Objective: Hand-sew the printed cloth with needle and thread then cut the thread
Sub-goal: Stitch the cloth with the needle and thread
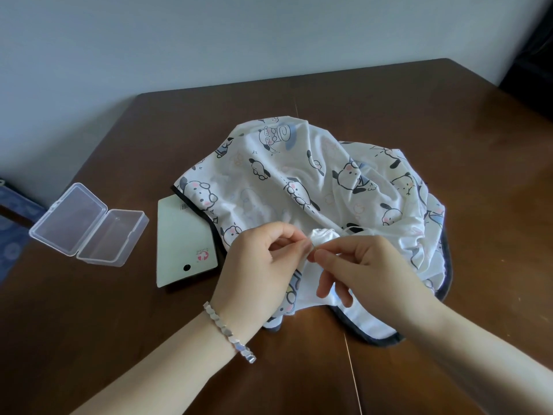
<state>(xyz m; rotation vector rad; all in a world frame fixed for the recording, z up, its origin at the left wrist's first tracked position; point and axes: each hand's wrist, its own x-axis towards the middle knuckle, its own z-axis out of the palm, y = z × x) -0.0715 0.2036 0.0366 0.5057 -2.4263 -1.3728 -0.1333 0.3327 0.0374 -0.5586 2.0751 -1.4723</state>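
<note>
Okay, head view. Printed cloth [299, 175], white with cartoon dogs and a dark trim, lies crumpled at the centre of the brown table [449, 115], reaching down to centre right of the frame. Both hands meet over its lower middle part.

Left hand [260, 265] comes in from the lower left; its grip is clamped, fingers curled, thumb and forefinger pinching a small bunched fold of the cloth. Silver bracelet [230, 333] on that wrist.

Right hand [368, 271] comes in from the lower right; its grip is closed too, thumb and forefinger tip to tip on the same fold's edge, just beside the left fingertips. Other fingers hang curled over the cloth. Needle or thread between the fingertips: too small to tell.

Pale green card [182, 235] lies left of the cloth, one corner tucked under the trim. Clear plastic box [89, 226], lid flipped open, sits further left, apart from the card. Grey-blue wall [209, 34] fills the top of the frame.
</note>
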